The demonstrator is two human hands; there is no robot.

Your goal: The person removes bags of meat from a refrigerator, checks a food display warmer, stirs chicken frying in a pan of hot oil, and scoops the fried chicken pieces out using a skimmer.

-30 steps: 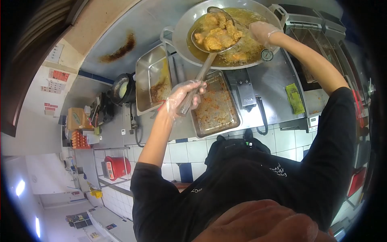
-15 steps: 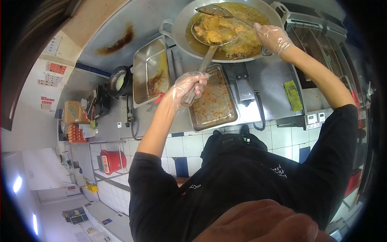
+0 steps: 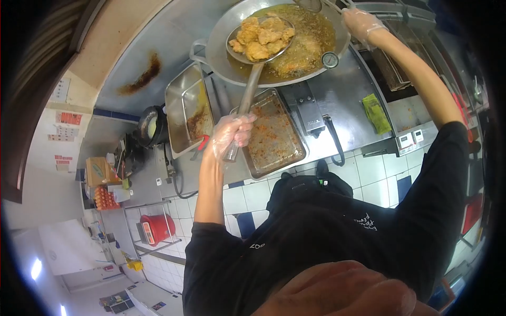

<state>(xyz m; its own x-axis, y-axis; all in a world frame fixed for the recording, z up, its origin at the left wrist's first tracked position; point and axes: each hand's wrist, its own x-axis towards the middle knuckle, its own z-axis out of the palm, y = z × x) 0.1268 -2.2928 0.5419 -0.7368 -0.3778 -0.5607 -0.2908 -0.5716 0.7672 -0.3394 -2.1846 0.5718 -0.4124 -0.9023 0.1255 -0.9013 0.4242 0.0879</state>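
My left hand point(image 3: 235, 131), in a clear plastic glove, is closed round the thick metal handle of a skimmer point(image 3: 252, 87). Heaped in the skimmer's round bowl are golden fried pieces point(image 3: 263, 36), held over the left side of a big wok point(image 3: 216, 50) of bubbling oil point(image 3: 311, 39). Also gloved, my right hand point(image 3: 362, 23) grips the handle of a second, smaller skimmer point(image 3: 310, 4) at the wok's far right. That tool's head is partly cut off by the top edge of the view. More food shows blurred under the foaming oil.
A dial thermometer point(image 3: 330, 60) sits at the wok's near right rim. Nearer me lie a crumb-strewn tray point(image 3: 274, 152) and, left of it, a deep steel pan point(image 3: 176, 113) with oily residue. A green cloth point(image 3: 376, 113) lies on the right counter. Egg trays point(image 3: 107, 197) stand far left.
The loaded skimmer has moved left and higher, away from the frying food. My right hand has drawn the smaller skimmer up and right, off the fried pieces.
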